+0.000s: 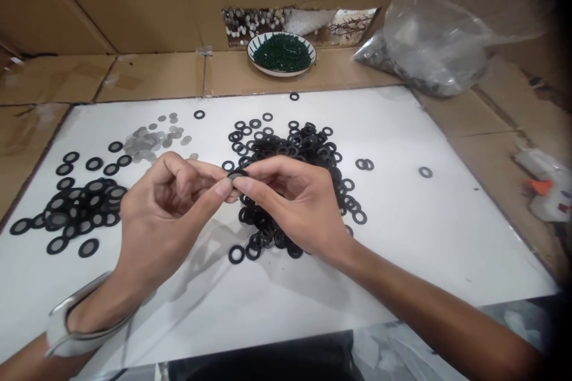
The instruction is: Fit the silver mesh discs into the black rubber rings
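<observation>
Between both hands, above the white board, is a black rubber washer [237,173] with a grey disc at its centre. My left hand [167,214] pinches its left side with thumb and fingertips. From the right, my right hand [290,199] grips the same washer between thumb and forefinger. Below and behind my right hand spreads a large pile of black ring washers [308,149] with open centres. Left of my left hand lies a heap of black washers with grey centres [84,208]. Loose small grey discs [149,141] are scattered behind my left hand.
A patterned plate [251,59] of dark green bits stands at the back on cardboard [156,74]. A clear plastic bag [429,53] sits at the back right. A white bottle-like object with an orange part [547,187] lies at the right edge. Stray rings [425,172] dot the white board [402,250].
</observation>
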`<state>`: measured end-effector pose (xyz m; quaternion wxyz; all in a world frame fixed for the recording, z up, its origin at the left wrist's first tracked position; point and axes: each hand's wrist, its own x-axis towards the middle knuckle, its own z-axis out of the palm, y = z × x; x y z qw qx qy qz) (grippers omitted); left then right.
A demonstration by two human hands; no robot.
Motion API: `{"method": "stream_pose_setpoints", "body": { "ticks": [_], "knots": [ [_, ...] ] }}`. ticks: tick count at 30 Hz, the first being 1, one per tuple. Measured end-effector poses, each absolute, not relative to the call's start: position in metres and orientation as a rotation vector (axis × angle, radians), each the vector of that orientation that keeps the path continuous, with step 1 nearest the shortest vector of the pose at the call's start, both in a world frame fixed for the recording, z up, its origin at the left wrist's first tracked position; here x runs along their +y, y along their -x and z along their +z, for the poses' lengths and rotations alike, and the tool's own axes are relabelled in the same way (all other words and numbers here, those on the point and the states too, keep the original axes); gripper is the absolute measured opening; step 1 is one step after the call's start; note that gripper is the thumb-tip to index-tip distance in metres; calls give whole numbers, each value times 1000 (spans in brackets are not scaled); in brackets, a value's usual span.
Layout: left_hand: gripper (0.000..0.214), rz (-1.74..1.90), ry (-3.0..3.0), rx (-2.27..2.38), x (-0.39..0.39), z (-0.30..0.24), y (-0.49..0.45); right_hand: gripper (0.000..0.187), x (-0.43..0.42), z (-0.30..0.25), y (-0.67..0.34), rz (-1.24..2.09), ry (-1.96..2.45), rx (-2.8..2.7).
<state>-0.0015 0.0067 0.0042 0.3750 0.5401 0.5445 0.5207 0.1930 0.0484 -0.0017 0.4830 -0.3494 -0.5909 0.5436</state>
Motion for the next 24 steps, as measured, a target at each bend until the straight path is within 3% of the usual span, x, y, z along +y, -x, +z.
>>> {"method": "stream_pose_setpoints", "body": {
  "ticks": [9,24],
  "knots": [
    [29,1318,-1355,1345,8,3,3,21,49,-1,-195,1262,871,-1473],
    [51,1304,-1307,1237,13,3,8,13,55,0,-201,918,771,-1780]
  ]
}}
